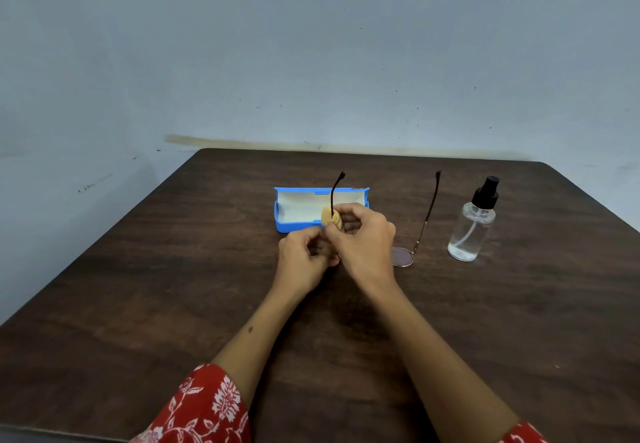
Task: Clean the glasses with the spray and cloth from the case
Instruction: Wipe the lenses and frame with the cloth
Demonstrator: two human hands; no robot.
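We see two hands meet over a dark wooden table (173, 269). The right hand (363, 241) pinches a tan cloth (331, 218) around one temple of the glasses (403, 255), while the left hand (304, 255) grips the frame just beside it. One lens rests on the table, its temple pointing away towards the wall (311, 44). An open blue case (298, 224) (pale lining showing) lies just behind the hands. A clear spray bottle (471, 231) stands upright to the right.
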